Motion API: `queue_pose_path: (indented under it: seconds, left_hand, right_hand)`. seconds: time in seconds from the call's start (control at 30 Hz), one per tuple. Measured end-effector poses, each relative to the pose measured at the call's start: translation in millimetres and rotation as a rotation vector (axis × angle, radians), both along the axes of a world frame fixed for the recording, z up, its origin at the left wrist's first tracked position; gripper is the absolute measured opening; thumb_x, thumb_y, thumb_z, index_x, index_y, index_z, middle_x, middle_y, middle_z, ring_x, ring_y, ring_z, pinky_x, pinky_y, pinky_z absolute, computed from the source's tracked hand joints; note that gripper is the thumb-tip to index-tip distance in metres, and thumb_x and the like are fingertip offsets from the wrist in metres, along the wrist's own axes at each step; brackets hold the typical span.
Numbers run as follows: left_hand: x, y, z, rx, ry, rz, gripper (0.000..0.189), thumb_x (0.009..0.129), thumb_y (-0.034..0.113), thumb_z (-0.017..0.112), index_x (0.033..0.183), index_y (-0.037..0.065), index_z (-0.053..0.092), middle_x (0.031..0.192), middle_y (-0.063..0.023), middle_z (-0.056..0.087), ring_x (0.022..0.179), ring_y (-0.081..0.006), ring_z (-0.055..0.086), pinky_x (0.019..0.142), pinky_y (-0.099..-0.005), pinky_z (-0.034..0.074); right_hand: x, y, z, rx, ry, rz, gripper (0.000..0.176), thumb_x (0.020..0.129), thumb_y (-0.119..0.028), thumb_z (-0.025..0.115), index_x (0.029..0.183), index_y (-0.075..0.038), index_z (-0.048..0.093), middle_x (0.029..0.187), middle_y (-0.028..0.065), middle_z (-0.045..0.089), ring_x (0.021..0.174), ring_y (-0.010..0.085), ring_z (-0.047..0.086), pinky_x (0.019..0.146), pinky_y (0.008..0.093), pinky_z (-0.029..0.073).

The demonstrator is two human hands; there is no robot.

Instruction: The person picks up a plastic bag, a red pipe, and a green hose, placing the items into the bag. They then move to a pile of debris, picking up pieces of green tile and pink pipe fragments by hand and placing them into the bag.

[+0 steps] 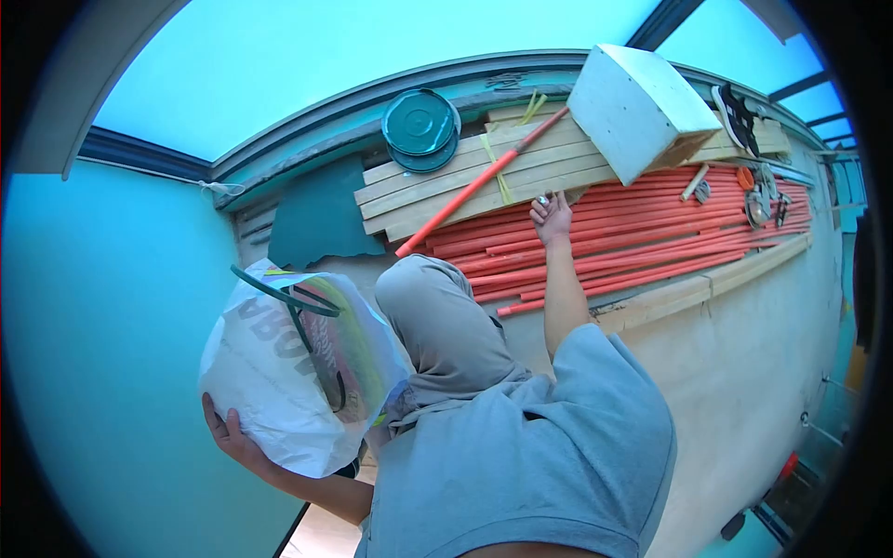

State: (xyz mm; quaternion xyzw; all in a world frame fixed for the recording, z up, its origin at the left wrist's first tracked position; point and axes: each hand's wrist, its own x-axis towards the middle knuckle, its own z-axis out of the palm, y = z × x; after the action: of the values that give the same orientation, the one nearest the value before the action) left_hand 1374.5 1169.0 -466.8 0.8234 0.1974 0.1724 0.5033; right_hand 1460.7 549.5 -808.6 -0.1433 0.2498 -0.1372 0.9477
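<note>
A large white shopping bag with dark green cord handles and printed lettering stands tilted at my left side. Its mouth faces right, and coloured material shows inside. My left hand is curled against the bag's lower outer side, supporting it. Stretched forward, my right hand is at the front edge of the stacked wooden planks, just above the red pipes. Its fingers are bent together, with a small shiny spot at them. Whether that is a ring or a held piece I cannot make out.
One red pipe lies slantwise across the planks. A white box sits on them, with dark shoes to its right. Green round lids rest by the window ledge. Metal tools lie on the pipes' right end.
</note>
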Motion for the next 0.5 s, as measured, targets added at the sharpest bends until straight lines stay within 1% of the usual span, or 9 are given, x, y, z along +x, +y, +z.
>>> queue_pose_path:
  seconds: [0.03, 0.17, 0.27, 0.37, 0.4, 0.5]
  left_hand:
    - [2.8, -3.6, 1.4, 0.028, 0.012, 0.001, 0.057, 0.081, -0.003, 0.046, 0.138, -0.006, 0.042, 0.142, -0.0224, 0.041, 0.131, -0.0293, 0.039, 0.111, -0.0356, 0.027]
    - [5.5, -7.2, 2.9, 0.026, 0.004, -0.022, 0.057, 0.081, -0.003, 0.046, 0.138, -0.006, 0.041, 0.142, -0.0230, 0.041, 0.131, -0.0297, 0.040, 0.110, -0.0356, 0.027]
    - [4.1, -6.8, 0.0, -0.011, -0.019, -0.022, 0.057, 0.081, -0.004, 0.046, 0.138, -0.006, 0.041, 0.142, -0.0234, 0.040, 0.130, -0.0299, 0.040, 0.110, -0.0355, 0.028]
    - [0.2, -5.6, -0.2, -0.039, -0.025, -0.010, 0.057, 0.081, -0.004, 0.046, 0.138, -0.006, 0.041, 0.143, -0.0234, 0.040, 0.130, -0.0300, 0.041, 0.110, -0.0357, 0.028]
    - [-1.3, -3.0, -1.6, -0.040, -0.019, -0.015, 0.057, 0.081, -0.004, 0.047, 0.138, -0.006, 0.041, 0.143, -0.0233, 0.040, 0.130, -0.0301, 0.041, 0.110, -0.0358, 0.029]
    - [-3.4, -2.6, -5.1, -0.061, -0.018, -0.011, 0.058, 0.080, -0.003, 0.047, 0.138, -0.007, 0.041, 0.143, -0.0232, 0.039, 0.130, -0.0301, 0.040, 0.110, -0.0362, 0.028]
  right_hand:
    - [-0.9, -2.4, -0.1, -0.002, -0.024, 0.025, 0.039, 0.101, -0.044, 0.034, 0.093, -0.011, 0.054, 0.066, 0.0015, 0.042, 0.052, 0.0142, 0.036, 0.041, 0.0259, 0.027]
    - [-0.9, -7.4, -0.4, -0.045, -0.049, 0.034, 0.035, 0.101, -0.041, 0.036, 0.094, -0.013, 0.055, 0.069, 0.0025, 0.049, 0.054, 0.0126, 0.038, 0.042, 0.0251, 0.027]
    - [13.4, -23.8, -16.8, -0.424, 0.358, 0.084, 0.033, 0.099, -0.039, 0.040, 0.095, -0.010, 0.056, 0.074, 0.0083, 0.056, 0.059, 0.0212, 0.050, 0.046, 0.0335, 0.038]
    - [30.0, -42.8, -48.5, -1.821, 0.797, 0.215, 0.033, 0.098, -0.036, 0.042, 0.099, -0.005, 0.053, 0.082, 0.0186, 0.061, 0.076, 0.0348, 0.060, 0.063, 0.0454, 0.048]
    - [31.2, -30.8, -8.2, -1.793, 0.839, 0.351, 0.035, 0.096, -0.035, 0.041, 0.102, -0.002, 0.051, 0.099, 0.0281, 0.060, 0.100, 0.0470, 0.055, 0.089, 0.0530, 0.041]
    - [36.9, -23.1, -13.7, -2.065, 0.738, 0.351, 0.027, 0.095, -0.029, 0.044, 0.100, -0.003, 0.050, 0.099, 0.0252, 0.059, 0.094, 0.0436, 0.057, 0.079, 0.0524, 0.046]
